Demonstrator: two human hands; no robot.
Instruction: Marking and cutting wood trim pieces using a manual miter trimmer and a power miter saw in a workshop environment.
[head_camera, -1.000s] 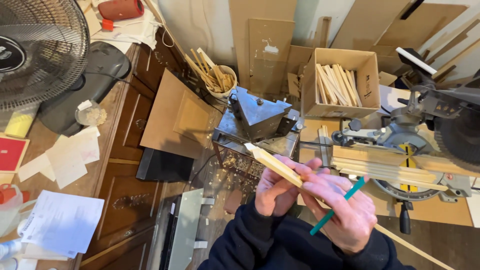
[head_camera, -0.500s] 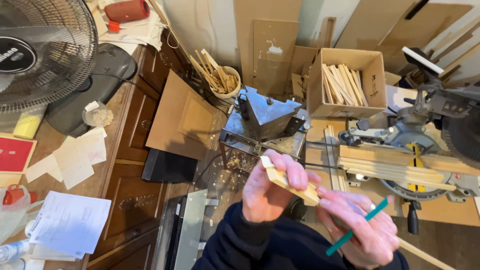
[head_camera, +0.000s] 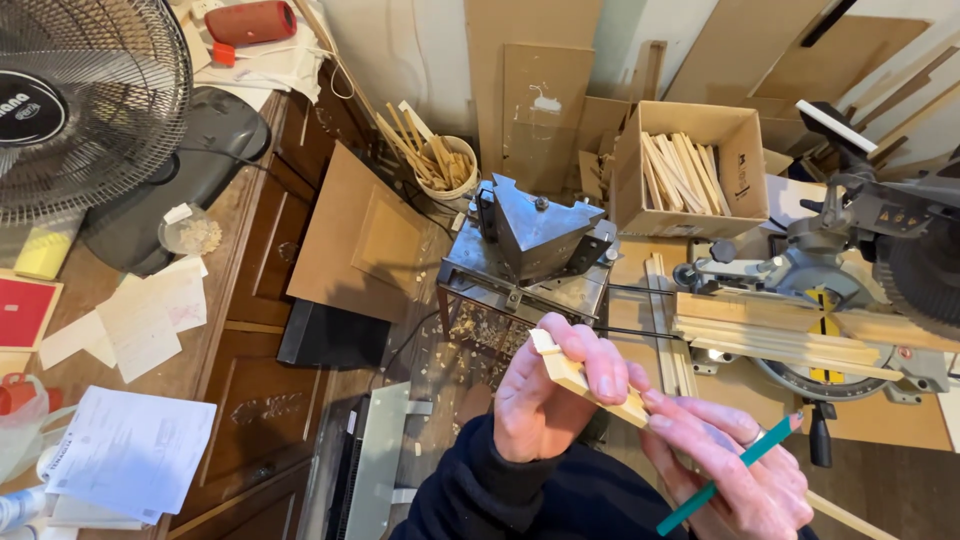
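Observation:
My left hand (head_camera: 545, 405) grips the upper end of a long thin wooden strip (head_camera: 572, 375), thumb and fingers wrapped around it. The strip runs down and to the right, its far part showing past my right hand near the bottom right corner. My right hand (head_camera: 735, 465) touches the strip with its fingertips and holds a teal pencil (head_camera: 730, 475) between the fingers, tip pointing up right. Both hands hover over the floor in front of a metal corner-cutting machine (head_camera: 535, 235).
A mitre saw (head_camera: 870, 270) with wooden strips on its bed stands at the right. A cardboard box of strips (head_camera: 685, 170) and a bucket of offcuts (head_camera: 445, 165) sit behind. A fan (head_camera: 80, 100), papers (head_camera: 135, 450) and a wooden cabinet (head_camera: 260, 330) fill the left.
Both hands have slid down and right along the strip, and my left hand now grips near its notched end. The view has shifted slightly.

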